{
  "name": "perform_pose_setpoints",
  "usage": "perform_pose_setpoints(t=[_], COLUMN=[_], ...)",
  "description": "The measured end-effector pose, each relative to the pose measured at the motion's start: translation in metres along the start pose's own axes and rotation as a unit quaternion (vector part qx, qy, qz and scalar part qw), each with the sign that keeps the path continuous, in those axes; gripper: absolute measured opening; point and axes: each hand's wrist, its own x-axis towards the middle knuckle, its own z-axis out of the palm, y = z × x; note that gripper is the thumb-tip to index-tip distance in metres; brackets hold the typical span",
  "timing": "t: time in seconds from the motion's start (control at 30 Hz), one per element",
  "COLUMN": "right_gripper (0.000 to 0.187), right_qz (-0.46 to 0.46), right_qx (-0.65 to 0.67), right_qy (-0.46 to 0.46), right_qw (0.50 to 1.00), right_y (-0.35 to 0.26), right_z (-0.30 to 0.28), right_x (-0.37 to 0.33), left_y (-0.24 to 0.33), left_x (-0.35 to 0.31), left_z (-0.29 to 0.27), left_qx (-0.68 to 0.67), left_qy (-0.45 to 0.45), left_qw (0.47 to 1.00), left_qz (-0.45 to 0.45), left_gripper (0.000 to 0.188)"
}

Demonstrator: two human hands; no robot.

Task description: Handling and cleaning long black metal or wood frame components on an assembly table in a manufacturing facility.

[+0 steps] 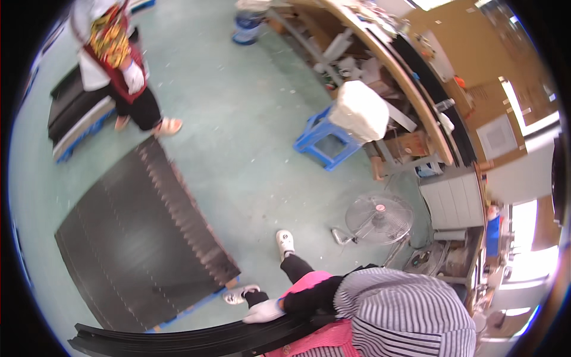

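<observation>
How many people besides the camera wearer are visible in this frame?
2: a person in a striped top bending at the bottom, gloved hand on a long black strip, and another person standing top left. Others may be hidden.

The person's left hand (264, 311), in a white glove, lies flat with the fingers stretched to the left. Its forearm, in a black sleeve under a striped grey-and-white upper sleeve, is bent across the body. The right hand is not visible.
</observation>
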Motion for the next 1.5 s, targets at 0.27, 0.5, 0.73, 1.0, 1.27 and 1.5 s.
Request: perform_pose_setpoints(t=[0.27, 0.5, 0.73, 1.0, 1.27, 1.5], right_gripper=[0.068, 0.067, 0.059, 0.059, 0.060, 0.056], right_qz=[-0.055, -0.026, -0.032, -0.002, -0.022, -0.008], right_qx=[0.064, 0.126, 0.237, 0.347, 0.379, 0.339], right_qy=[0.231, 0.353, 0.498, 0.611, 0.729, 0.782], right_qw=[0.969, 0.927, 0.834, 0.711, 0.569, 0.524], right_y=[0.021, 0.136, 0.183, 0.238, 0.274, 0.360], right_z=[-0.088, -0.124, -0.119, -0.172, -0.236, -0.295], right_x=[-0.130, -0.333, -0.425, -0.525, -0.647, -0.753], left_y=[-0.056, -0.099, -0.131, -0.223, -0.313, -0.408], left_x=[-0.130, -0.271, -0.282, -0.319, -0.440, -0.531], left_z=[0.222, 0.386, 0.487, 0.673, 0.834, 0.932], left_qx=[0.051, 0.093, 0.272, 0.300, 0.428, 0.439], left_qy=[-0.291, -0.495, -0.614, -0.755, -0.740, -0.757], left_qw=[0.955, 0.812, 0.636, 0.469, 0.385, 0.328], left_qz=[-0.027, -0.295, -0.380, -0.347, -0.348, -0.356], left_gripper=[0.067, 0.072, 0.077, 0.074, 0.062, 0.058])
